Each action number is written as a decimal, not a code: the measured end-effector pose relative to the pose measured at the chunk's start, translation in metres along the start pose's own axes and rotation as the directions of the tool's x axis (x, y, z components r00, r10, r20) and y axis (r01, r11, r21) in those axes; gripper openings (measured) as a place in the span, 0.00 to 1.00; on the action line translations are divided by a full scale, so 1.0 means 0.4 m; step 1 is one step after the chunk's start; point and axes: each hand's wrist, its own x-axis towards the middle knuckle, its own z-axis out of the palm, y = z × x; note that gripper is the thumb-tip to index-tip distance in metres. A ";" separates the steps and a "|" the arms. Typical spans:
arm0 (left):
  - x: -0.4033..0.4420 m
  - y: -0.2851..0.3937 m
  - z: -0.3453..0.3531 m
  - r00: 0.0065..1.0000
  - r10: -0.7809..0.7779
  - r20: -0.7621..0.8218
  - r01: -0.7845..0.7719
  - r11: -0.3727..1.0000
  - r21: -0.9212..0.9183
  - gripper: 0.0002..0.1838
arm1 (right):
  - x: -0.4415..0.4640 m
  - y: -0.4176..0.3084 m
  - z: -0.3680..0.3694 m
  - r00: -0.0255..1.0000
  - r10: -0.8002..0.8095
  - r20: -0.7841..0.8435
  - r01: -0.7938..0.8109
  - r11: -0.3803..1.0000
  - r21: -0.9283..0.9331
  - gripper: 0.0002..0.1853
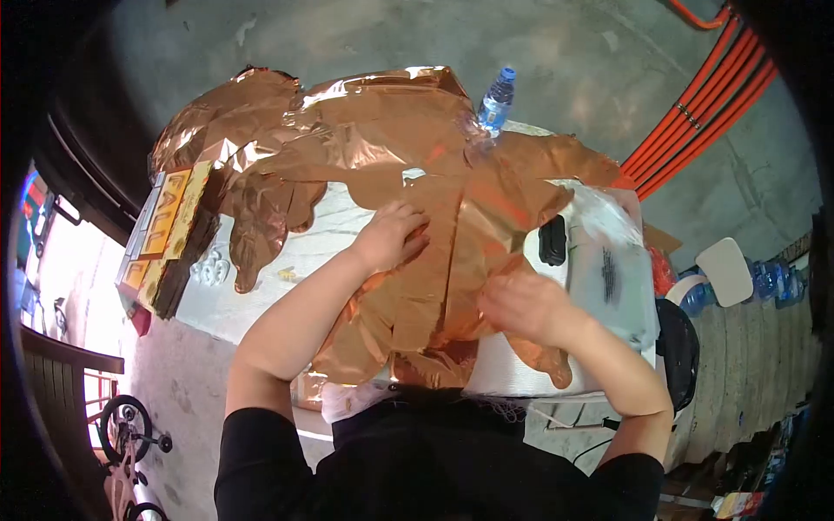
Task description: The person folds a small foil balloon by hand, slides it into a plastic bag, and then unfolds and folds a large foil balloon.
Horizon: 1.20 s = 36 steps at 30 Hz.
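A large copper-coloured foil balloon [408, 300], flat and creased, spreads over the white table and hangs past its far edge. Its rounded lobes stick out at the sides and near my body. My left hand [393, 236] is on the middle of the foil, fingers bent and thumb below, with a fold of it between them. On the right part of the sheet lies my right hand [524, 306], slightly blurred, its fingers stretched out over the foil. The undersides of both hands are hidden.
A water bottle [496, 104] stands on the foil at the far side. Near the right hand are a black case [552, 240] and a clear plastic bag [608, 278]. A yellow box [165, 221] sits at the left edge. Orange pipes [695, 108] run along the floor.
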 end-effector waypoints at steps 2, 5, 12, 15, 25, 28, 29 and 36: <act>0.002 0.000 -0.002 1.000 -0.017 0.012 0.018 1.000 -0.012 0.18 | -0.021 -0.039 0.024 0.999 -0.044 0.027 0.043 0.999 0.020 0.17; 0.003 0.003 -0.002 0.999 -0.031 0.028 0.031 1.000 -0.004 0.19 | -0.032 -0.090 0.031 0.993 -0.120 0.015 0.119 0.993 0.019 0.16; 0.005 0.001 -0.002 1.000 -0.020 0.007 0.020 0.999 -0.030 0.19 | -0.021 -0.102 -0.088 0.982 0.170 0.079 -0.187 0.889 0.418 0.21; 0.003 -0.002 -0.006 1.000 -0.022 0.015 0.022 0.999 -0.032 0.19 | -0.020 -0.062 -0.157 0.900 0.188 0.392 -0.430 0.522 0.737 0.25; 0.008 0.010 -0.007 1.000 -0.017 -0.021 0.016 0.999 -0.035 0.20 | 0.048 -0.027 0.242 0.678 0.675 0.290 -0.734 0.639 0.228 0.39; 0.013 0.028 -0.033 0.994 -0.097 0.045 0.100 0.992 -0.072 0.27 | 0.065 -0.024 0.275 0.722 0.637 0.269 -0.691 0.678 0.250 0.42; 0.015 0.028 -0.036 0.993 -0.103 0.050 0.107 0.991 -0.075 0.27 | 0.073 -0.021 0.272 0.725 0.637 0.261 -0.688 0.681 0.251 0.41; 0.013 0.016 -0.023 0.996 -0.091 0.015 0.092 0.987 -0.128 0.27 | 0.115 -0.035 0.280 0.721 0.647 0.248 -0.692 0.680 0.241 0.42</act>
